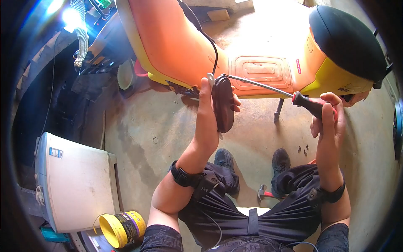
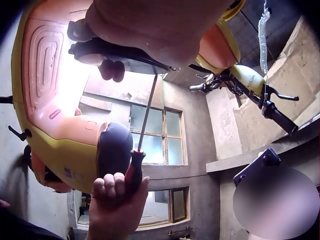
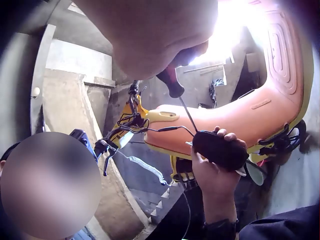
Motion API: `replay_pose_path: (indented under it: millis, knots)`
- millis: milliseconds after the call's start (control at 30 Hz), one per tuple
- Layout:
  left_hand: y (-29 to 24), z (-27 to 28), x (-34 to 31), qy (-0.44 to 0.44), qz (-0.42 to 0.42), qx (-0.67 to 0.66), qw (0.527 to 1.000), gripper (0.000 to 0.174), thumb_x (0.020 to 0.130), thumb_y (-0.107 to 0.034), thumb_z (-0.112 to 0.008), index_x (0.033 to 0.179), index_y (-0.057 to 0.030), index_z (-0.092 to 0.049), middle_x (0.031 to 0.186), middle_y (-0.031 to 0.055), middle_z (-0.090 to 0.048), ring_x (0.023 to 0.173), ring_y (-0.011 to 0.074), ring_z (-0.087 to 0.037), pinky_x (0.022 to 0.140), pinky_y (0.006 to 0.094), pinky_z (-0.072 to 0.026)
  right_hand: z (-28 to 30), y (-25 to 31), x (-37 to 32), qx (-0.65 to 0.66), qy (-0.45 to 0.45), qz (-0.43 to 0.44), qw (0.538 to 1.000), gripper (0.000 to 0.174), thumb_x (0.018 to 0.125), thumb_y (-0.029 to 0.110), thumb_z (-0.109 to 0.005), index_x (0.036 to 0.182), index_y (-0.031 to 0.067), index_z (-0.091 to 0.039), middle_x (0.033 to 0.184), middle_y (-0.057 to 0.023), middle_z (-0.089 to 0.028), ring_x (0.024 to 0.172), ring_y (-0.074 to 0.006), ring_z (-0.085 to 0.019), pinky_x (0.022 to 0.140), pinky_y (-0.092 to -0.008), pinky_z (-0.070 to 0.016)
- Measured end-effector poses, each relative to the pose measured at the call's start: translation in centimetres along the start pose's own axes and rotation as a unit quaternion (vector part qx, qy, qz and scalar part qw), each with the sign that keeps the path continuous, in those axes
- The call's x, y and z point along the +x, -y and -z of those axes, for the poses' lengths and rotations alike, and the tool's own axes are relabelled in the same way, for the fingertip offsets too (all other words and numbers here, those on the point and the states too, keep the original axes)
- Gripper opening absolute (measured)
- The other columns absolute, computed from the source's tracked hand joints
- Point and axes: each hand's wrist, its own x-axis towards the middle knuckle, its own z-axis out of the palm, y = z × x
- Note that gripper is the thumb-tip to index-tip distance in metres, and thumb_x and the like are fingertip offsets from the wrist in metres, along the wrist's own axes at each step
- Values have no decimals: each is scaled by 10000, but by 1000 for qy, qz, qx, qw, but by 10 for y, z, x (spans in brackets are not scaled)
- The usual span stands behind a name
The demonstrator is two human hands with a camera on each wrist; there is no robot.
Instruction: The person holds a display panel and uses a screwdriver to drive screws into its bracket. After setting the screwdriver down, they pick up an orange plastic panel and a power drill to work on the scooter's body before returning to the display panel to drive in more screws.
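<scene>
My left hand (image 1: 205,122) grips a dark oval casing (image 1: 223,105) with a pale metal tab at its top, held up in front of the orange and yellow scooter (image 1: 176,46). A black cable (image 1: 215,54) runs from the scooter down to the casing's upper end. In my right hand (image 1: 333,122) is a screwdriver (image 1: 308,103), fingers and thumb around its red and black handle. Its long shaft points left, the tip right at the casing's top end. The right wrist view shows the casing (image 3: 220,150) lying in the left palm, thumb on one side, fingertips over the other.
A hammer (image 1: 262,192) lies on the floor between the feet. At the left stand a white bin (image 1: 79,185) and a yellow bucket (image 1: 115,230). The scooter's dark seat (image 1: 346,46) is at upper right, its kickstand (image 1: 278,111) below the footboard.
</scene>
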Motion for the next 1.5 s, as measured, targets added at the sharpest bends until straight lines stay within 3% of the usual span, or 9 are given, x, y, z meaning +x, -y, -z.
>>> replay_pose_path:
  millis: [100, 167, 300, 467, 667, 1000, 1200, 1367, 1500]
  knots:
    - [1, 1, 0, 7, 0, -6, 1000, 680, 1033, -616, -313, 1079, -7, -612, 855, 133, -661, 791, 213, -648, 771, 322, -529, -7, 2, -2, -36, -14, 23, 999, 561, 963, 530, -566, 1313, 110, -436, 955, -84, -628, 780, -108, -592, 718, -220, -495]
    - [1, 0, 0, 7, -2, -4, 1000, 676, 1032, -615, -317, 1081, -9, -612, 857, 134, -661, 793, 214, -648, 772, 325, -530, -15, -2, -2, -68, -92, 117, 987, 533, 969, 531, -557, 1286, 114, -456, 939, -72, -636, 729, -81, -583, 670, -197, -471]
    - [1, 0, 0, 9, 1, -6, 1000, 664, 1033, -611, -322, 1083, -14, -610, 859, 132, -659, 796, 216, -647, 774, 332, -533, -19, 2, -1, -39, -110, 116, 986, 525, 976, 543, -529, 1266, 110, -468, 927, -68, -640, 706, -70, -577, 648, -188, -452]
    - [4, 1, -6, -3, 4, -7, 1000, 664, 1036, -609, -313, 1081, -15, -607, 859, 129, -657, 801, 214, -647, 774, 334, -528, 1, 4, -6, -9, -6, -9, 1000, 533, 982, 552, -512, 1267, 104, -467, 890, -62, -616, 721, -71, -555, 685, -193, -443]
    - [3, 0, -7, 2, 5, -3, 1000, 667, 1037, -605, -310, 1085, -9, -606, 859, 133, -657, 798, 213, -646, 773, 331, -524, -16, 2, -7, -40, -88, 111, 989, 572, 976, 607, -518, 1256, 109, -483, 891, -51, -593, 716, -61, -543, 708, -199, -440]
    - [3, 0, 2, 7, -1, 5, 1000, 682, 1032, -616, -316, 1084, -4, -611, 846, 134, -660, 784, 208, -650, 765, 323, -532, -1, 3, 1, -29, -14, 6, 999, 576, 976, 614, -506, 1244, 104, -487, 862, -43, -567, 734, -68, -545, 679, -199, -444]
    - [3, -1, 0, 11, 1, 7, 1000, 680, 1030, -621, -318, 1080, -12, -616, 852, 132, -662, 795, 207, -653, 767, 323, -534, -18, 2, 3, 7, -116, 108, 987, 555, 980, 579, -519, 1251, 96, -480, 836, -34, -581, 722, -62, -537, 661, -193, -431]
    - [2, -1, 0, 1, 1, 9, 1000, 676, 1030, -621, -318, 1082, -15, -615, 855, 132, -663, 797, 208, -654, 766, 324, -534, -1, 8, 0, 9, 1, 47, 999, 551, 982, 570, -518, 1256, 93, -480, 871, -44, -593, 770, -99, -556, 745, -240, -470]
    - [2, 3, 1, 11, 1, 12, 1000, 672, 1034, -615, -310, 1087, -17, -613, 859, 134, -664, 800, 211, -654, 769, 324, -531, -3, 5, 0, -36, -5, 4, 999, 561, 988, 580, -501, 1258, 88, -487, 883, -53, -602, 767, -112, -563, 760, -253, -480]
